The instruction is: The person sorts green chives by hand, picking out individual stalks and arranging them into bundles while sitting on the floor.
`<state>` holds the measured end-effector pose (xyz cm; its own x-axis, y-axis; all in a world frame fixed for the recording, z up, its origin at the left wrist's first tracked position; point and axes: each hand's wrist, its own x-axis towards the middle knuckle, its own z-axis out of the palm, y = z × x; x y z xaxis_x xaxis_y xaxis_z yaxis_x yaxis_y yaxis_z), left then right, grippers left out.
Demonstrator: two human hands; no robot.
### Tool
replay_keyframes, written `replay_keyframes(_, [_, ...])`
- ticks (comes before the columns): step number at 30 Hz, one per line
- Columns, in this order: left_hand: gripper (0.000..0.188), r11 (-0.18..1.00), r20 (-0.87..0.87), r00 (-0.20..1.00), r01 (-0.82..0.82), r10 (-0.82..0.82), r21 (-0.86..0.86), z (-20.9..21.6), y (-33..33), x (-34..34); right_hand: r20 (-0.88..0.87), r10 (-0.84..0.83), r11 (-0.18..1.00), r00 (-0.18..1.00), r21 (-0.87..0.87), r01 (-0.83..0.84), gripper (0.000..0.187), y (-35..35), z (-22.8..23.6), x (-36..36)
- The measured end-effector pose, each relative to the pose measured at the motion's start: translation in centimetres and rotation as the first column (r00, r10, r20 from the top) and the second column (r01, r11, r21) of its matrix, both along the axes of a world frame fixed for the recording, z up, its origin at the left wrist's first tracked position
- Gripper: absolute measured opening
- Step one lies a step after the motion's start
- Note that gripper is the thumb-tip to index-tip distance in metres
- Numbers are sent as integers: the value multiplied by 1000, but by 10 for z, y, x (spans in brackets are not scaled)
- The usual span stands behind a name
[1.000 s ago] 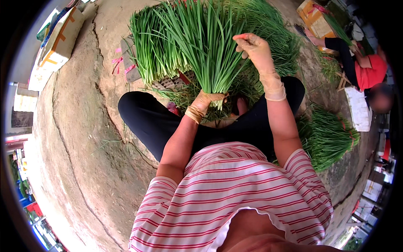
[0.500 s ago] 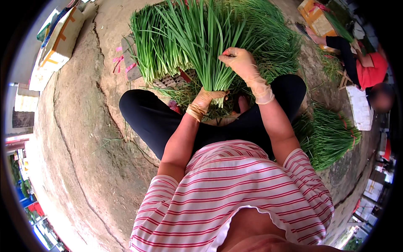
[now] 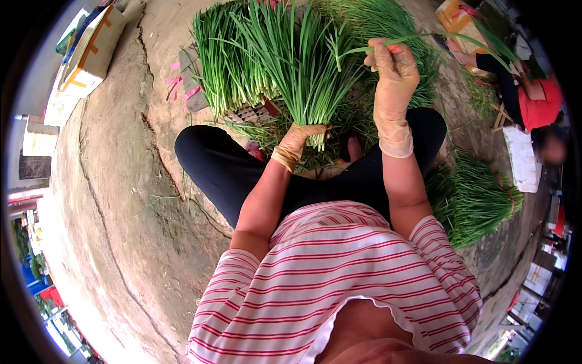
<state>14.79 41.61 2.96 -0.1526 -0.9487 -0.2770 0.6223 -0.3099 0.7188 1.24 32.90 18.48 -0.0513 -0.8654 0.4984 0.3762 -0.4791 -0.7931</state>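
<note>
Head view: left hand (image 3: pixel 300 139) clasps a leafy bunch (image 3: pixel 303 85) near its pale stem ends; right hand (image 3: pixel 395 76), beside the bunch, pinches a leaf (image 3: pixel 418 36).

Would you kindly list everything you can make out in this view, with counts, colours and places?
Held bunch: one, green with pale stem ends, upper centre
Leaf blade: one, green, in the right hand
Stacked stalks: one row, green, left of the bunch
Loose pile: one, green, upper right
Banded bundle: at least one, green, right
Pink strips: several, pink, left of the stacked stalks
Taped box: one, white and orange, upper left
Co-worker: one, red top, far right
White box: one, white, near the co-worker
Ground: one, tan, all around
Rim items: uncountable, mixed colours, too small or blurred
Trousers: one pair, dark, centre
Striped shirt: one, white and red, lower centre
Hands: two, pale-gloved; left hand grips the bunch
</note>
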Motion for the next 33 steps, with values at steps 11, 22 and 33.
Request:
replay_keyframes(11, [29, 994, -247, 969, 32, -4, 107, 3, 2, -3, -245, 411, 768, 878, 612, -189, 20, 25, -64, -46])
replay_keyframes(22, [32, 995, -287, 958, 43, -15, 91, 20, 5, -7, -427, 644, 642, 635, 753, -145, 12, 50, -100, -44])
replay_keyframes(33, [31, 992, -303, 953, 46, -8, 118, 17, 6, -7, -644, 730, 663, 228, 748, -9, 17, 49, -107, -52])
